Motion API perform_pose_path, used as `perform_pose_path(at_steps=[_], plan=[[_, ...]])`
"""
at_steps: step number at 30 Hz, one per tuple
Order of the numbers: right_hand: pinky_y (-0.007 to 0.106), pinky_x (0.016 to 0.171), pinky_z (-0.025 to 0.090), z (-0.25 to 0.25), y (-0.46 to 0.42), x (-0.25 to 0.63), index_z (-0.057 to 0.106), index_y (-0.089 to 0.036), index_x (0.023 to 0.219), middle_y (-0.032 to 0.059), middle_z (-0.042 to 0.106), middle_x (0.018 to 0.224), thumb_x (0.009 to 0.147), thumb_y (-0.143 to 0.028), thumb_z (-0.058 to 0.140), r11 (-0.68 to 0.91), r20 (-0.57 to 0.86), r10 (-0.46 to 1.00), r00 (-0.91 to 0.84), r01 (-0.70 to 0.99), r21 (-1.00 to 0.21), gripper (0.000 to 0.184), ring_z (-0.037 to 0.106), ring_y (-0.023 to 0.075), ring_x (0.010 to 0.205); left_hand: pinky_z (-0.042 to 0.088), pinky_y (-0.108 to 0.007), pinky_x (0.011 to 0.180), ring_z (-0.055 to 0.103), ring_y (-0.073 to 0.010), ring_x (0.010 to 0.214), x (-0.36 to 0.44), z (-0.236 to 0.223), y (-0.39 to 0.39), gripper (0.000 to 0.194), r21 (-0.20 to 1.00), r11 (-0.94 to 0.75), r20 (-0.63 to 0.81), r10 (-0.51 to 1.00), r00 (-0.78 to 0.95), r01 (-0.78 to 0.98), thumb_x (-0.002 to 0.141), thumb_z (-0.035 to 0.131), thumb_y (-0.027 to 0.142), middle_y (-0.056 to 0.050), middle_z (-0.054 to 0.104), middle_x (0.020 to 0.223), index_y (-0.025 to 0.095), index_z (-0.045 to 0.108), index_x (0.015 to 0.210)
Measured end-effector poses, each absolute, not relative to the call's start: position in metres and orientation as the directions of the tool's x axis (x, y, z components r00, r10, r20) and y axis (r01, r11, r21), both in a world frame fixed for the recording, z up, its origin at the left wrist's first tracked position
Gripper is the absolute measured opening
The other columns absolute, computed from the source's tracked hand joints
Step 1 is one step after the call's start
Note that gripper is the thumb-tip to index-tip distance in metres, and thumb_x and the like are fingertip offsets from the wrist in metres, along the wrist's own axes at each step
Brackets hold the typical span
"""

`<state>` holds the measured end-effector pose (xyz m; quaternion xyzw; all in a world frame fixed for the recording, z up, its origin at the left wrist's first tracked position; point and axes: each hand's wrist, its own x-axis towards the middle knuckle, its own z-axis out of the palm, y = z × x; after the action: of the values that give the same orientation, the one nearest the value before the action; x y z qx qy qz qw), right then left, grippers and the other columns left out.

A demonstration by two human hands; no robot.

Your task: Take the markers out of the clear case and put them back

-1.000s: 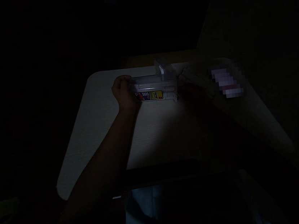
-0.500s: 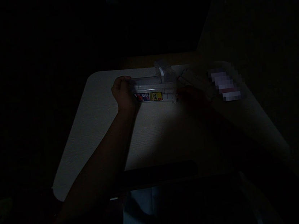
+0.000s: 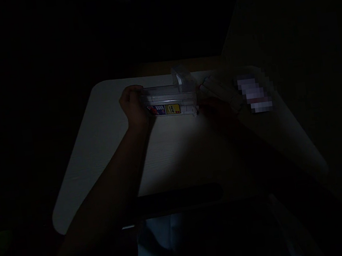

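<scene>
A clear plastic box [image 3: 167, 97] lies on its side on the white table, its flip lid [image 3: 181, 79] standing open at the right end. A yellow and blue label [image 3: 164, 109] shows on its near side. White stick-like pieces, perhaps marker pens, lie inside, with ends showing at the opening. My left hand [image 3: 134, 107] is wrapped round the closed left end of the box. In deep shadow, my right hand [image 3: 217, 109] is at the open end, fingertips drawn together; what they hold is too dark to tell. Behind it lie several similar white sticks [image 3: 219, 89].
The white table [image 3: 99, 153] has rounded corners and a dark slot [image 3: 179, 196] along its near edge. A pixelated flat object [image 3: 254, 95] lies at the right. Everything around the table is very dark.
The whole view has shifted a little, so the table and box appear slightly further left. My left hand keeps its grip, and my right hand stays at the box's open end.
</scene>
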<state>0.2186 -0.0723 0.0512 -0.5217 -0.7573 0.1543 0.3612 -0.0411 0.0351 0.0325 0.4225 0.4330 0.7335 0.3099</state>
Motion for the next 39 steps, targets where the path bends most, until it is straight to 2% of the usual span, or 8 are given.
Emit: perform_pose_path(at_steps=[5, 9, 12, 16, 24, 29, 35, 39], plan=[[0.036, 0.113, 0.056, 0.043, -0.066, 0.223, 0.076, -0.018, 0.133, 0.0121, 0.073, 0.131, 0.107, -0.031, 0.052, 0.453, 0.422, 0.879, -0.224, 0.669, -0.589, 0.038, 0.07, 0.0196, 0.123, 0.042, -0.032, 0.067, 0.055, -0.013, 0.067, -0.036, 0.043, 0.029, 0.024, 0.918, -0.382, 0.293, 0.83, -0.476, -0.102, 0.093, 0.059, 0.022, 0.0, 0.059, 0.07, 0.019, 0.063, 0.07], [0.037, 0.115, 0.055, 0.033, -0.053, 0.221, 0.077, -0.016, 0.13, 0.0136, 0.073, 0.13, 0.105, -0.028, 0.055, 0.51, 0.455, 0.844, -0.285, 0.692, -0.511, 0.035, 0.069, 0.0211, 0.125, 0.042, -0.03, 0.069, 0.055, -0.0127, 0.068, -0.032, 0.052, 0.024, 0.027, 0.924, -0.365, 0.262, 0.819, -0.511, -0.112, 0.087, 0.052, 0.004, -0.001, 0.061, 0.069, 0.017, 0.065, 0.067], [0.038, 0.111, 0.056, 0.03, -0.043, 0.22, 0.078, -0.016, 0.128, 0.0141, 0.074, 0.125, 0.106, -0.031, 0.057, 0.496, 0.413, 0.856, -0.311, 0.72, -0.485, 0.034, 0.07, 0.0222, 0.121, 0.042, -0.03, 0.068, 0.054, -0.0132, 0.066, -0.033, 0.049, 0.026, 0.024, 0.927, -0.36, 0.264, 0.823, -0.503, -0.102, 0.088, 0.056, 0.01, 0.0, 0.058, 0.067, 0.018, 0.063, 0.066], [0.039, 0.109, 0.057, 0.034, -0.04, 0.226, 0.079, -0.019, 0.126, 0.0124, 0.074, 0.122, 0.105, -0.035, 0.058, 0.476, 0.37, 0.872, -0.321, 0.733, -0.486, 0.033, 0.071, 0.0227, 0.117, 0.046, -0.03, 0.071, 0.059, -0.0166, 0.074, -0.04, 0.038, 0.031, 0.022, 0.913, -0.406, 0.35, 0.828, -0.438, -0.038, 0.088, 0.067, 0.036, -0.001, 0.061, 0.074, 0.022, 0.065, 0.072], [0.038, 0.107, 0.058, 0.049, -0.045, 0.237, 0.082, -0.019, 0.116, 0.0097, 0.077, 0.121, 0.097, -0.018, 0.058, 0.352, 0.318, 0.926, -0.202, 0.766, -0.538, 0.03, 0.072, 0.0216, 0.116, 0.045, -0.031, 0.068, 0.056, -0.0178, 0.074, -0.044, 0.026, 0.04, 0.042, 0.905, -0.424, 0.379, 0.833, -0.404, -0.025, 0.086, 0.067, 0.064, -0.002, 0.056, 0.077, 0.024, 0.06, 0.077], [0.038, 0.111, 0.057, 0.047, -0.045, 0.233, 0.079, -0.021, 0.127, 0.01, 0.076, 0.128, 0.101, -0.032, 0.063, 0.406, 0.324, 0.906, -0.271, 0.773, -0.488, 0.032, 0.071, 0.0228, 0.122, 0.047, -0.03, 0.07, 0.058, -0.0175, 0.076, -0.043, 0.026, 0.04, 0.038, 0.902, -0.43, 0.381, 0.83, -0.407, -0.032, 0.09, 0.065, 0.059, -0.002, 0.059, 0.078, 0.024, 0.06, 0.077], [0.042, 0.111, 0.057, 0.055, -0.047, 0.243, 0.082, -0.019, 0.119, 0.0106, 0.077, 0.123, 0.097, -0.024, 0.064, 0.312, 0.286, 0.937, -0.199, 0.844, -0.436, 0.029, 0.071, 0.0249, 0.119, 0.047, -0.029, 0.067, 0.057, -0.0156, 0.07, -0.04, 0.032, 0.036, 0.031, 0.902, -0.426, 0.356, 0.825, -0.439, -0.069, 0.091, 0.068, 0.048, -0.001, 0.06, 0.074, 0.023, 0.061, 0.073], [0.042, 0.111, 0.056, 0.055, -0.046, 0.24, 0.081, -0.021, 0.125, 0.0095, 0.076, 0.126, 0.096, -0.026, 0.062, 0.37, 0.277, 0.922, -0.269, 0.821, -0.435, 0.035, 0.071, 0.0255, 0.119, 0.048, -0.028, 0.069, 0.057, -0.0152, 0.071, -0.037, 0.036, 0.033, 0.027, 0.906, -0.418, 0.342, 0.818, -0.463, -0.07, 0.089, 0.068, 0.042, -0.002, 0.062, 0.074, 0.023, 0.062, 0.071]])
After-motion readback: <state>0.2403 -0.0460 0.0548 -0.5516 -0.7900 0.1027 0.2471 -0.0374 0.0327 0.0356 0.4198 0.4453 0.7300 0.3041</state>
